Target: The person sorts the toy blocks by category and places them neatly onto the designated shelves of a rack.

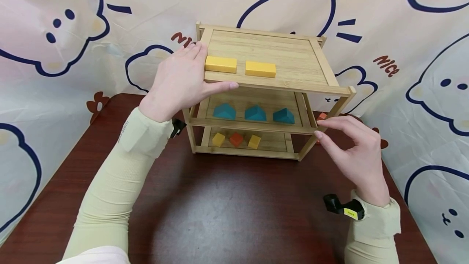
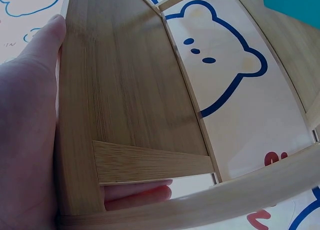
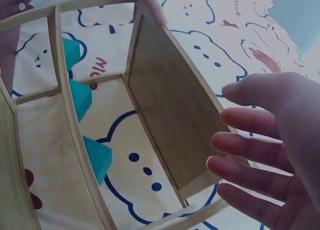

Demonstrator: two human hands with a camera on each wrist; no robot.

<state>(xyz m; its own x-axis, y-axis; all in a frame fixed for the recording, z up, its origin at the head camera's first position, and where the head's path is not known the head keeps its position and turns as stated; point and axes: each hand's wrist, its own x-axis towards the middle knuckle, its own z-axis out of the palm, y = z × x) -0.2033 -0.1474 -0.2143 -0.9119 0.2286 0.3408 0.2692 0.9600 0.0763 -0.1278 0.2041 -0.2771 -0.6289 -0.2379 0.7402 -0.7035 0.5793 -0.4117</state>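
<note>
My left hand (image 1: 179, 80) rests against the upper left corner of a three-tier wooden shelf (image 1: 300, 58), thumb along the front edge. Its fingers lie along the side, showing through the gap below the top board in the left wrist view. Two yellow rectangular blocks (image 1: 260, 69) lie near the top board's front edge, one right beside that hand. My right hand (image 1: 353, 150) holds nothing, fingers and thumb apart, by the right end of the middle tier. Three blue wedge-shaped blocks (image 1: 255, 113) stand in a row on this tier, also visible in the right wrist view.
On the bottom tier sit two yellow blocks (image 1: 254, 141) with an orange block (image 1: 236, 139) between them. Another orange piece (image 1: 322, 116) shows behind the right post, partly hidden by the right hand. The shelf stands on a dark red-brown table (image 1: 234, 211), before a cartoon-printed cloth (image 1: 146, 15).
</note>
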